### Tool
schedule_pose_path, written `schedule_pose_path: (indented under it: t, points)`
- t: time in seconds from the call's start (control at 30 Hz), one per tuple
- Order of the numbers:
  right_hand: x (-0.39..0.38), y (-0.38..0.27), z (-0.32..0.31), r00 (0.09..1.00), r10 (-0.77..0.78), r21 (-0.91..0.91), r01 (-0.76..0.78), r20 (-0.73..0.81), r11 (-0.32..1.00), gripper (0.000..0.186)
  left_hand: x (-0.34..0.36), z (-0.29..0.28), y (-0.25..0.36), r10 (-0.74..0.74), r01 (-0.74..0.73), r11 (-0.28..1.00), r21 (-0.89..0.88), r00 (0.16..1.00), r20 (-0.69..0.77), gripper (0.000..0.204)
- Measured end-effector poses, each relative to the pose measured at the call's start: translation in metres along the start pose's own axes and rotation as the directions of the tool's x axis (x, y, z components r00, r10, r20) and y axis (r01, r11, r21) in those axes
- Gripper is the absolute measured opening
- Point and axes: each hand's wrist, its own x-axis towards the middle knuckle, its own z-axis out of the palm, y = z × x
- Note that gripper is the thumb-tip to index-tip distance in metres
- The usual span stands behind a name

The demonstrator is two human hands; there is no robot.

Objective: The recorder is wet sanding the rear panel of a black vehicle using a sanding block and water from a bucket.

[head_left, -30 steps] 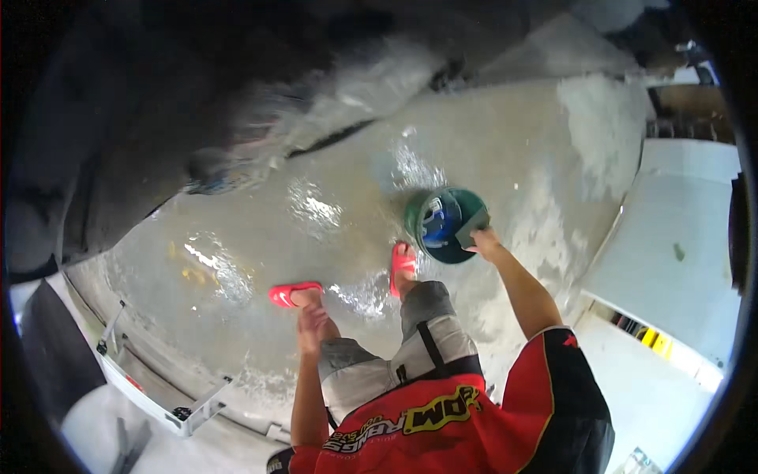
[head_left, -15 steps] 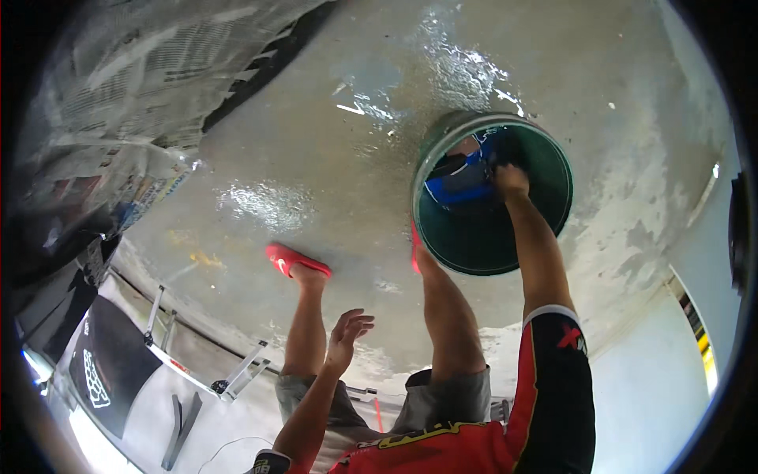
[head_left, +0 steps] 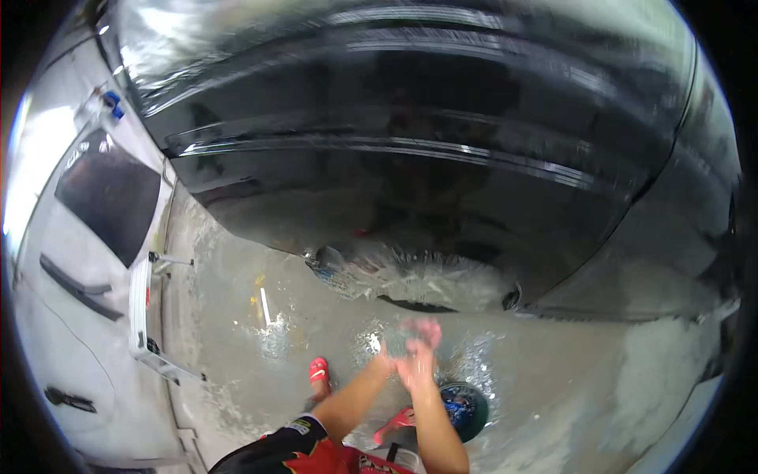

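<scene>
Both my hands are raised close together above the wet floor, in front of a dark car's side point(head_left: 442, 186). My left hand point(head_left: 388, 360) and my right hand point(head_left: 420, 355) are smeared by motion, so how their fingers lie cannot be read. A blurred greyish-green patch shows between them; what it is I cannot make out. Below my right forearm stands a dark green bucket point(head_left: 479, 419), partly hidden by that arm, with something blue inside. Crumpled clear sheeting point(head_left: 442, 280) hangs at the car's lower edge, just beyond my hands.
A folding metal step bench point(head_left: 140, 304) stands along the left wall. Dark panels point(head_left: 110, 197) and a black strip point(head_left: 75, 286) lie or lean on the white surface there. The concrete floor point(head_left: 237, 371) is wet, with shiny puddles round my red slippers point(head_left: 318, 370).
My right hand has come up out of the bucket and joined my left hand. The view has swung up from the floor to the car's side.
</scene>
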Motion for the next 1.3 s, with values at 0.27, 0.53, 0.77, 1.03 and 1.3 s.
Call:
schedule_pose_path:
  t: [0.27,0.53,0.77,1.03,1.3]
  points:
    - [0.000,-0.171,0.345,0.595,-0.489,-0.393,0.797,0.637,0.459,0.034,-0.138,0.371,0.081,0.384,-0.790,0.482,0.379,0.579,0.719,0.043]
    - [0.102,-0.103,0.392,0.120,0.068,0.044,0.193,0.990,-0.980,0.075,-0.240,0.211,0.283,0.699,-0.779,0.271,0.565,0.563,0.441,0.037]
    - [0.088,0.134,0.629,-0.202,0.511,0.545,0.183,0.836,-0.818,0.084,-0.243,0.137,0.421,0.775,-0.642,0.125,0.756,0.539,0.330,0.040]
    - [0.073,-0.161,0.433,0.228,0.376,0.352,0.142,0.898,-0.925,0.059,-0.496,-0.258,0.504,0.903,0.087,0.355,0.931,0.225,-0.366,0.044]
    - [0.077,0.046,0.545,-0.055,0.567,0.528,0.449,0.822,-0.721,0.068,-0.401,-0.155,0.543,0.956,-0.116,-0.036,0.993,0.287,0.068,0.043]
